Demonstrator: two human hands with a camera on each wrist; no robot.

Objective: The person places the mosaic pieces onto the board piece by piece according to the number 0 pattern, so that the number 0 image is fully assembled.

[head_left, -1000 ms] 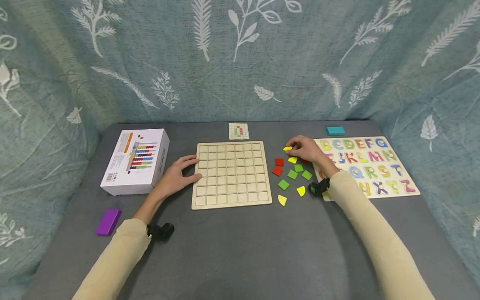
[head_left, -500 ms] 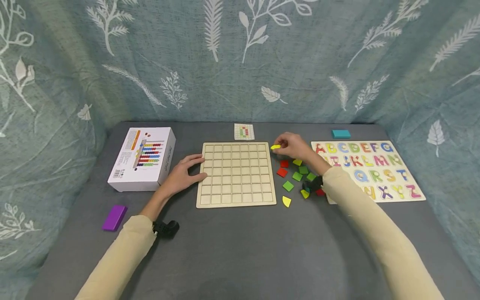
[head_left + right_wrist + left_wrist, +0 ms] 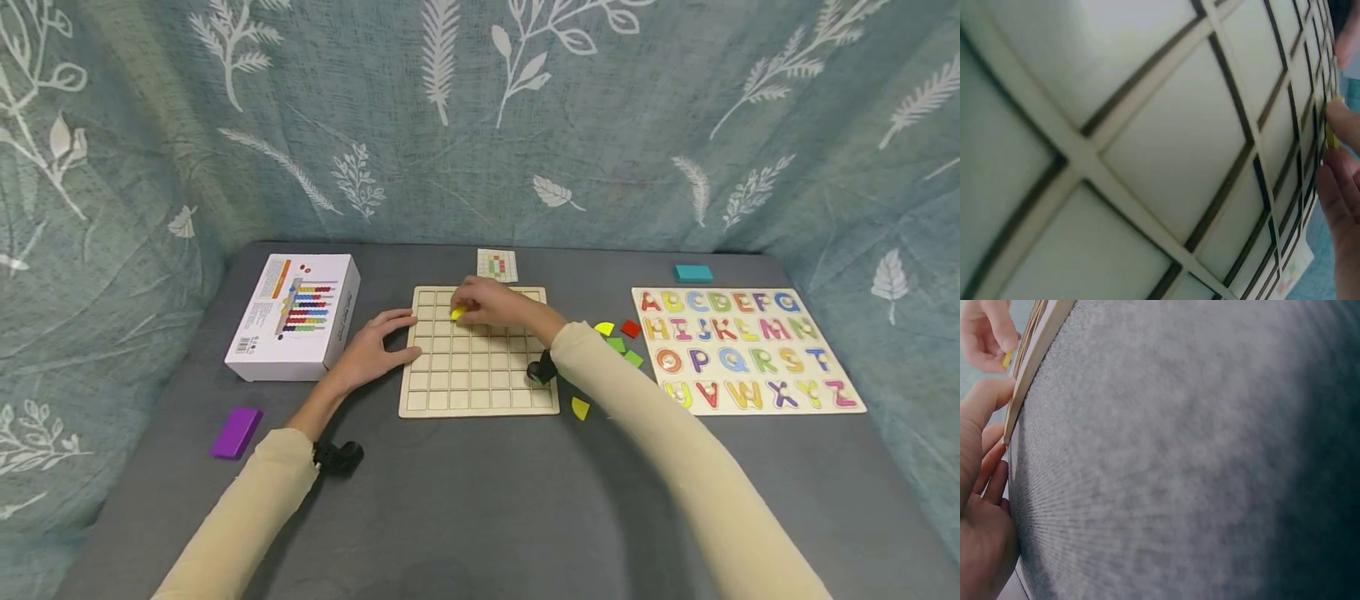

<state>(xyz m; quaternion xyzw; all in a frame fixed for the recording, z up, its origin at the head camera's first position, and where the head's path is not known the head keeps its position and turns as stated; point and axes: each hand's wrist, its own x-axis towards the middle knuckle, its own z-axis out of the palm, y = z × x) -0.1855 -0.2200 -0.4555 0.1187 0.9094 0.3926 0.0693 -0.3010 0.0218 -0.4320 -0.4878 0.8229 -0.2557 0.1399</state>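
A wooden grid board (image 3: 448, 385) lies on the grey table in the head view. My right hand (image 3: 492, 302) is over its upper part, pinching a yellow quarter-circle tile (image 3: 457, 313) between thumb and fingers. The right wrist view shows that same yellow tile (image 3: 1333, 133) close over the grid squares. At the board's left edge rests my left hand (image 3: 369, 354), thumb and fingers spread; in the left wrist view its thumb (image 3: 997, 394) touches the board's rim. A small pattern card (image 3: 497, 265) with coloured squares lies just behind the board.
Right of the board are loose yellow quarter tiles (image 3: 581, 407), green tiles (image 3: 633, 358) and a red tile (image 3: 631, 328), partly hidden by my right sleeve. An alphabet board (image 3: 780, 360) lies farther right, a teal block (image 3: 693, 273) behind it. Left are a white box (image 3: 288, 312) and purple block (image 3: 237, 432).
My right hand has carried the yellow tile leftward from the loose tiles to over the upper left of the board. My left hand stays at the board's edge. The head view has shifted slightly.
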